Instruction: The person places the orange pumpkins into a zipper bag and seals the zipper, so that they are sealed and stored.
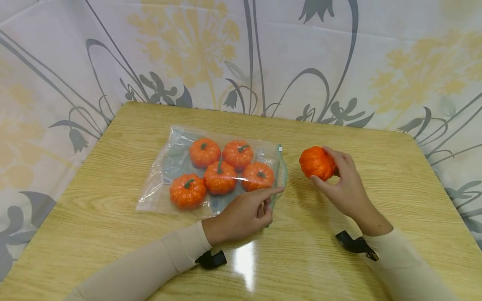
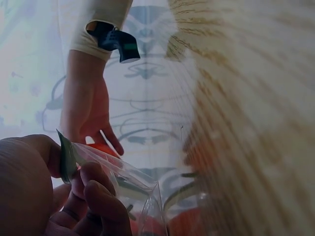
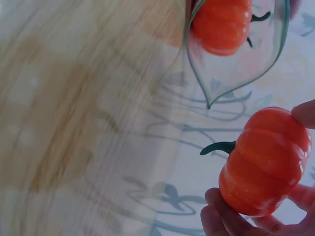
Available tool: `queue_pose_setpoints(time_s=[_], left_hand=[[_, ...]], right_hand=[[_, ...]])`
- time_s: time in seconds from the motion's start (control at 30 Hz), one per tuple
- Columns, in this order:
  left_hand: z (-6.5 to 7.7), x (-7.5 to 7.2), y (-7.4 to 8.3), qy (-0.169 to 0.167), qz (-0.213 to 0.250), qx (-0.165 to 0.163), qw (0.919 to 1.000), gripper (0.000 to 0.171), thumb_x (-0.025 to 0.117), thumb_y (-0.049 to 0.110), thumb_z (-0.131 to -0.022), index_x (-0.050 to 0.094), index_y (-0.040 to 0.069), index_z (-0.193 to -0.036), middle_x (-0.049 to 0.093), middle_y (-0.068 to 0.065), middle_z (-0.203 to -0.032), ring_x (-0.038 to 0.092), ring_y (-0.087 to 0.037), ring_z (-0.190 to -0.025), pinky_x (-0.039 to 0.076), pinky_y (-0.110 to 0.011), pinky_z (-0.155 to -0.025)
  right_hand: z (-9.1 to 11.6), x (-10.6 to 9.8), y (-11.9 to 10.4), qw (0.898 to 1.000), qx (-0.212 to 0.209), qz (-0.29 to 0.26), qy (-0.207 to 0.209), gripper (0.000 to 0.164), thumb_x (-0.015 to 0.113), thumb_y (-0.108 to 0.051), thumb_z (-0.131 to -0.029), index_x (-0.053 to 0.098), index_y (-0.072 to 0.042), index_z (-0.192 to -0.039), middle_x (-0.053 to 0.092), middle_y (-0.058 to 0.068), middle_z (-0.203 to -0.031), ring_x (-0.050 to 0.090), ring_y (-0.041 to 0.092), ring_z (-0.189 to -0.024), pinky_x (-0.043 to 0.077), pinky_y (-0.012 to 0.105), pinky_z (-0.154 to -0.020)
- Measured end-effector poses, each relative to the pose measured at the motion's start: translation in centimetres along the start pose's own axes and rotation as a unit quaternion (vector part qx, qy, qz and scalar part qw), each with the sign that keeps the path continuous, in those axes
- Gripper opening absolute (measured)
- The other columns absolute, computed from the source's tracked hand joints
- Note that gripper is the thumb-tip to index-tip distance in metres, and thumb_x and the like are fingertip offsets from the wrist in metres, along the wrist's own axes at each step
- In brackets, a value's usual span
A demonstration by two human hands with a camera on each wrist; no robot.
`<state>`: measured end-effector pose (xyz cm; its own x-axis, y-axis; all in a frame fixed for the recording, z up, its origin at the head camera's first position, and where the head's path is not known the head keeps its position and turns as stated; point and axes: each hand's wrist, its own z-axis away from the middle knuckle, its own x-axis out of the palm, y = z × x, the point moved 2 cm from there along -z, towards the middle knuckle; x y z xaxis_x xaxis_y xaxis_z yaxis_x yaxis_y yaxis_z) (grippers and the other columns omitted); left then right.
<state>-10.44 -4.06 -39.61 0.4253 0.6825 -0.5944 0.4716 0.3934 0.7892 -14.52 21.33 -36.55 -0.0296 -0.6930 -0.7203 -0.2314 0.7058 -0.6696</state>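
A clear zip bag [image 1: 152, 196] lies on the table with several orange toy pumpkins [image 1: 188, 191] inside, each with a green stem. My left hand [image 1: 239, 217] pinches the bag's green-edged mouth at its near right side; in the left wrist view the green zip strip [image 2: 67, 160] sits between thumb and fingers. To the right of the bag, my right hand [image 1: 348, 190] grips another toy pumpkin [image 1: 316, 163] between thumb and fingers. In the right wrist view that pumpkin's stem [image 3: 219, 147] points toward the bag's mouth [image 3: 209, 103], which gapes apart.
The wooden table [image 1: 391, 175] extends around the bag on all sides. A floral-patterned cloth [image 1: 286, 54] hangs behind the table and along both its sides. Black wrist straps [image 1: 212, 260] show at both sleeves.
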Motion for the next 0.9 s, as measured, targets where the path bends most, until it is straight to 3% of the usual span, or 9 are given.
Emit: queue_pose_setpoints(time_s=[0.6,0.9], left_hand=[[0.3,0.1,0.0,0.022,0.01,0.001,0.9997,0.061,0.058,0.003,-0.089,0.047,0.011,-0.148,0.05,0.004,-0.085,0.041,-0.001,-0.063,0.039,-0.015,-0.057],[0.1,0.0,0.2,0.033,0.0,0.007,0.9994,0.061,0.056,0.004,-0.088,0.046,0.01,-0.148,0.048,0.006,-0.081,0.04,0.0,-0.062,0.037,-0.015,-0.057]], right_hand=[[1.1,1.8,-0.8,0.998,-0.021,-0.05,-0.019,0.072,0.075,-0.014,-0.088,0.042,-0.012,-0.152,0.042,0.021,-0.139,0.054,0.034,-0.114,0.042,0.006,-0.086],[1.2,1.8,-0.5,0.996,-0.073,-0.047,-0.01,0.074,0.078,-0.01,-0.083,0.046,-0.014,-0.149,0.045,0.018,-0.135,0.053,0.027,-0.111,0.044,0.008,-0.084]])
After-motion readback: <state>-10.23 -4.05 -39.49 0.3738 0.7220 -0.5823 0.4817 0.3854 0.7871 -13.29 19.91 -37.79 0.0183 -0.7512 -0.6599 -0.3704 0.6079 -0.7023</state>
